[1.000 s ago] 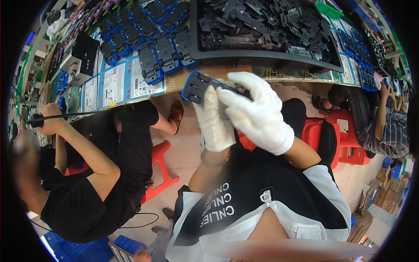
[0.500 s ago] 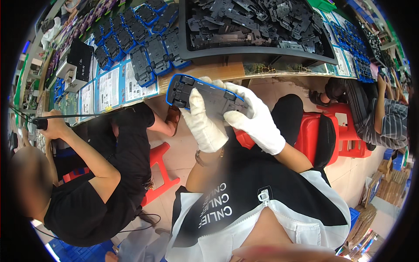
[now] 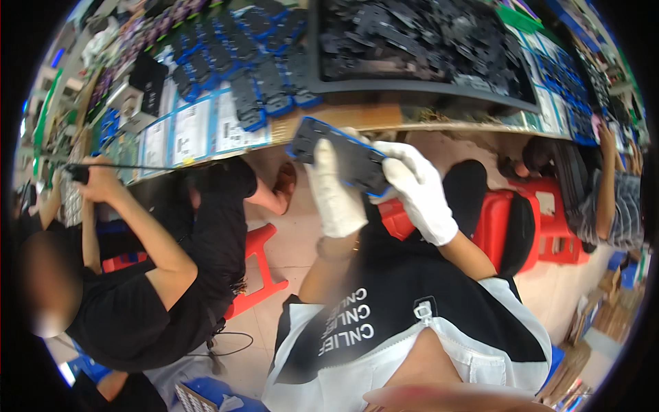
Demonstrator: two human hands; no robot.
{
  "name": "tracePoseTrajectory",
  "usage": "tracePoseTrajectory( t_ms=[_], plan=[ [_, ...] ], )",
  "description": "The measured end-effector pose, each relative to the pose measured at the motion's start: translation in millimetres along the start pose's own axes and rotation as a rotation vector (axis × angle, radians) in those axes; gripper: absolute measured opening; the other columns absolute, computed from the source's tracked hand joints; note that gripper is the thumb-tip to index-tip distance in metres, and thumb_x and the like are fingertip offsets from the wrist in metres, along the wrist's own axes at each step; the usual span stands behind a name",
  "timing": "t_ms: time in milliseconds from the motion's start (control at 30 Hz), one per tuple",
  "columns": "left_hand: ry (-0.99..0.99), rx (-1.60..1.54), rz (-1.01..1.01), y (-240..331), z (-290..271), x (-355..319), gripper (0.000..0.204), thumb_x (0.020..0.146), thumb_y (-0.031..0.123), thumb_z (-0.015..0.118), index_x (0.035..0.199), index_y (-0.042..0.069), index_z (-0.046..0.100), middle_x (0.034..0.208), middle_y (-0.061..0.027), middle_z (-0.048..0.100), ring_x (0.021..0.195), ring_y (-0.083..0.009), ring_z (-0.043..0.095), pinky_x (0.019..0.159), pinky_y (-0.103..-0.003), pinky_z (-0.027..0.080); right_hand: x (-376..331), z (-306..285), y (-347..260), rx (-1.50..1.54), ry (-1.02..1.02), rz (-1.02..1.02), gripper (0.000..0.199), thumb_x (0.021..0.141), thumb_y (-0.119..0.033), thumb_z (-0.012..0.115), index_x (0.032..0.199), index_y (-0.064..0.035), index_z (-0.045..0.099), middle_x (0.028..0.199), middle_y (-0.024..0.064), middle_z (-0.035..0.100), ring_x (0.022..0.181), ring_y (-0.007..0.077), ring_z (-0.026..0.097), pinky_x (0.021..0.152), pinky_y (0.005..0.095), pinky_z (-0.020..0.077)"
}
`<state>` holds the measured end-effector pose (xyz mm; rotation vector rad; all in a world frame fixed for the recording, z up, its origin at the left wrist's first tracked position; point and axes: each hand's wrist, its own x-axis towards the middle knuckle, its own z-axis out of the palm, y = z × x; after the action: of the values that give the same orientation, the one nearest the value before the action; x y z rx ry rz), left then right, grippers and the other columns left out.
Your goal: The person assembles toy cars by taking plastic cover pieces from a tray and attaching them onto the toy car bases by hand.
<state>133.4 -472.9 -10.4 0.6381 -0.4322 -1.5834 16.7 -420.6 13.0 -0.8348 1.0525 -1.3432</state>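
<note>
Both gloved hands hold 1 flat black plate with blue edging (image 3: 341, 161) just below the workbench edge (image 3: 412, 118). Our left hand (image 3: 335, 194) wraps its fingers up the plate's near face, while our right hand (image 3: 420, 196) pinches the plate's right end. On the bench above, we see a large black tray (image 3: 419, 86) heaped with dark parts, and rows of similar blue-edged plates (image 3: 233, 65) to its left. Beside us on the left, a person in black (image 3: 151, 275) sits on a red stool (image 3: 257, 264). Another red stool (image 3: 504, 226) stands right of our hands.
</note>
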Motion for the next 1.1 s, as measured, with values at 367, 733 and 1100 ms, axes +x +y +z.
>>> tracePoseTrajectory(
  t_ms=[367, 733, 1100],
  plan=[
    [-0.072, 0.017, -0.011, 58, -41, 18, 0.034, 0.101, 0.033, 0.052, 0.126, 0.01, 0.049, 0.104, -0.0086, 0.062, 0.088, -0.0197, 0.064, 0.077, -0.037, 0.056, -5, -7, -3, -0.213, 0.011, -0.159, 0.046, 0.101, -0.028, 0.051, 0.136, 0.0023, 0.048, 0.117, 0.012, 0.06, 0.095, 0.0164, 0.061, 0.081, 0.03, 0.0535],
    [0.13, 2.12, 0.539, 159, -147, 234, 0.042, 0.101, 0.025, 0.044, 0.134, -0.001, 0.052, 0.133, -0.0237, 0.055, 0.124, -0.0358, 0.051, 0.106, -0.038, 0.04, -20, -92, -50, -0.338, 0.495, -0.337, 0.032, 0.098, -0.017, 0.057, 0.124, 0.0031, 0.06, 0.111, 0.011, 0.067, 0.097, 0.0155, 0.064, 0.084, 0.0286, 0.0522],
    [0.198, 1.532, 0.477, 160, -159, 220, 0.052, 0.103, 0.029, 0.042, 0.137, -0.009, 0.046, 0.144, -0.0241, 0.047, 0.13, -0.0345, 0.046, 0.111, -0.036, 0.032, -19, -349, -91, -1.253, 1.511, -0.518, 0.036, 0.085, -0.024, 0.07, 0.119, -0.0154, 0.06, 0.107, 0.01, 0.06, 0.083, 0.0287, 0.065, 0.077, 0.0402, 0.0523]
  ],
)
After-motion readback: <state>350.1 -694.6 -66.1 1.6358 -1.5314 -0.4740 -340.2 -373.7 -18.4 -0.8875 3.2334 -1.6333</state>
